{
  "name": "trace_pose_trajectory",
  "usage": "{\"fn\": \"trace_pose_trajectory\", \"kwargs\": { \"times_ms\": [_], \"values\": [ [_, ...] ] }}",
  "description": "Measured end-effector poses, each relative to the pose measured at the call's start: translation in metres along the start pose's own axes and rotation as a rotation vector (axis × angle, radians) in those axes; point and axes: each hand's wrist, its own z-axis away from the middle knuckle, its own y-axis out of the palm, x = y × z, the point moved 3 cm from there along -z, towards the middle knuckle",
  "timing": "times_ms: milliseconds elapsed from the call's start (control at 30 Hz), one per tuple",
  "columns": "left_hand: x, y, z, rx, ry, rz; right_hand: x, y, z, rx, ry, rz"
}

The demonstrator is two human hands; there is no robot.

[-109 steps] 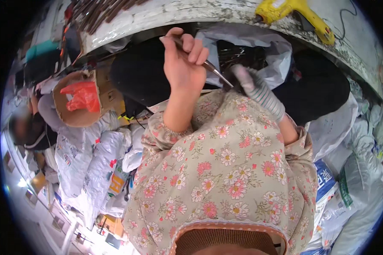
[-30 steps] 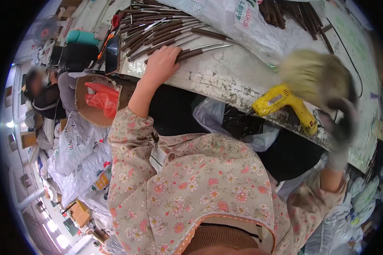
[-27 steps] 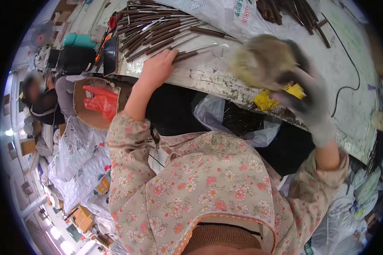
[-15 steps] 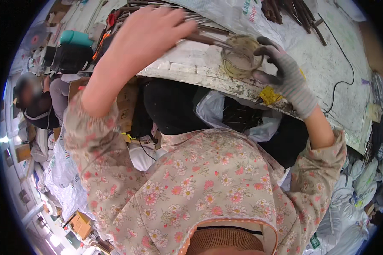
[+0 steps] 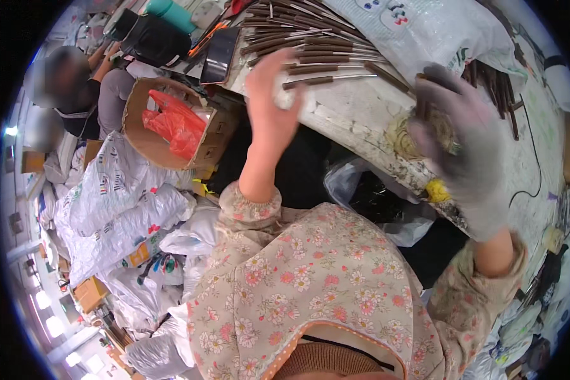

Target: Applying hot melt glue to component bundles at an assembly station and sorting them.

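Note:
My bare left hand (image 5: 272, 95) is raised at the table's near edge, fingers apart, with nothing seen in it. Just beyond it lie several thin metal rods with brown handles (image 5: 313, 81), side by side in a fanned pile. My right hand (image 5: 459, 136), in a grey glove with dark fingertips, is blurred over a yellowish ring-shaped roll (image 5: 399, 138) and partly hides it. One brown rod (image 5: 389, 77) slants from the pile toward the glove. A dark brown piece shows by the gloved fingers; whether they grip it cannot be made out.
The worn white table (image 5: 348, 120) holds a phone (image 5: 220, 56), a black bag (image 5: 155, 39), a teal bottle (image 5: 171, 14) and a white plastic sack (image 5: 424, 28) over more brown rods (image 5: 497, 88). A carton (image 5: 149, 139) with a red bag stands below left. Another person (image 5: 69, 88) sits beyond.
My left hand has come back from the pile, and the brown-handled rod near it has left it. My right hand has moved over the ring-shaped roll. The whole view has turned leftward.

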Motion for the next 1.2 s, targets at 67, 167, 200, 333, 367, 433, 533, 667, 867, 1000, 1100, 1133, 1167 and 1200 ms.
{"fn": "trace_pose_trajectory", "kwargs": {
  "times_ms": [67, 167, 200, 333, 367, 433, 533, 667, 867, 1000, 1100, 1133, 1167, 1200],
  "values": [
    [0.073, 0.007, 0.038, -0.201, -0.7, 0.413, 0.021, 0.072, -0.037, 0.293, -0.06, 0.135],
    [0.113, 0.023, 0.04, -0.18, -0.708, 0.371, 0.01, 0.164, -0.097, 0.542, 0.028, 0.56],
    [0.122, 0.029, 0.039, -0.129, -0.657, 0.305, -0.006, 0.186, -0.118, 0.595, 0.095, 0.632],
    [0.127, 0.051, 0.026, 0.049, -0.564, 0.145, -0.061, 0.23, -0.137, 0.419, 0.324, 0.756],
    [0.128, 0.051, 0.027, 0.05, -0.567, 0.146, -0.059, 0.229, -0.137, 0.423, 0.323, 0.757],
    [0.131, 0.049, 0.035, -0.027, -0.657, 0.409, -0.047, 0.223, -0.137, 0.461, 0.165, 0.686],
    [0.119, 0.054, 0.036, -0.004, -0.71, 0.621, -0.061, 0.216, -0.133, 0.532, 0.193, 0.483],
    [0.113, 0.062, 0.031, -0.005, -0.684, 0.8, -0.061, 0.217, -0.126, 0.446, 0.152, 0.387],
    [0.128, 0.056, 0.024, -0.194, -0.643, 0.609, -0.047, 0.213, -0.12, 0.433, 0.154, 0.371],
    [0.131, 0.058, 0.024, -0.276, -0.718, 0.835, -0.041, 0.204, -0.108, 0.316, 0.149, 0.381],
    [0.136, 0.063, 0.023, -0.326, -0.784, 0.978, -0.039, 0.193, -0.109, 0.173, 0.204, 0.292],
    [0.142, 0.059, 0.028, -0.356, -0.804, 0.986, -0.011, 0.179, -0.113, 0.014, 0.114, 0.162],
    [0.142, 0.058, 0.027, -0.364, -0.786, 0.989, -0.004, 0.172, -0.114, -0.25, -0.016, -0.04],
    [0.143, 0.053, 0.026, -0.383, -0.769, 0.983, 0.012, 0.161, -0.12, -0.397, -0.172, -0.159]
  ]
}}
